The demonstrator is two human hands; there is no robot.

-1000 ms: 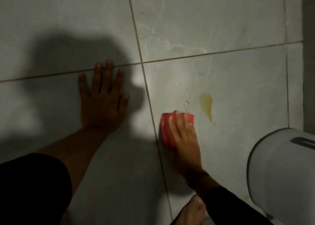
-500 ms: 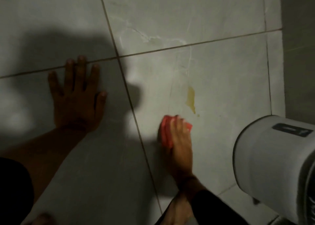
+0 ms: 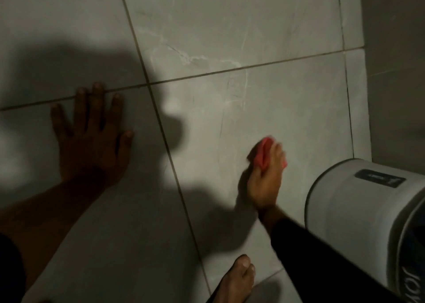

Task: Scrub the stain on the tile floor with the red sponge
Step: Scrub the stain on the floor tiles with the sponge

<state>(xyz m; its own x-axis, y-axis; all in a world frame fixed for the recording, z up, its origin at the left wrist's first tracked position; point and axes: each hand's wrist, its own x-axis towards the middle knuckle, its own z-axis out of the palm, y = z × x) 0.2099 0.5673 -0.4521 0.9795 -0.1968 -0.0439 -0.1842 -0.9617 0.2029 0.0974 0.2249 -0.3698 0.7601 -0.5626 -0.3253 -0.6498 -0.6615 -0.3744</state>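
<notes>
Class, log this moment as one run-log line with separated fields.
phase: scrubbing | right hand: pressing red sponge on tile floor | left hand: flat, bracing | stain: not visible

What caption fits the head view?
Right hand presses red sponge on tile floor; left hand braces flat.

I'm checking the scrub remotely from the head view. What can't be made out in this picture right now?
- The stain: not visible; it may lie under the red sponge and right hand, or be gone.
- The sponge's shape and edges: motion-blurred and partly covered by fingers.
- The white bin: cut off by the right edge; its label is too small to read.
- The left hand: in deep shadow, flat on the tile, detail lost.
</notes>
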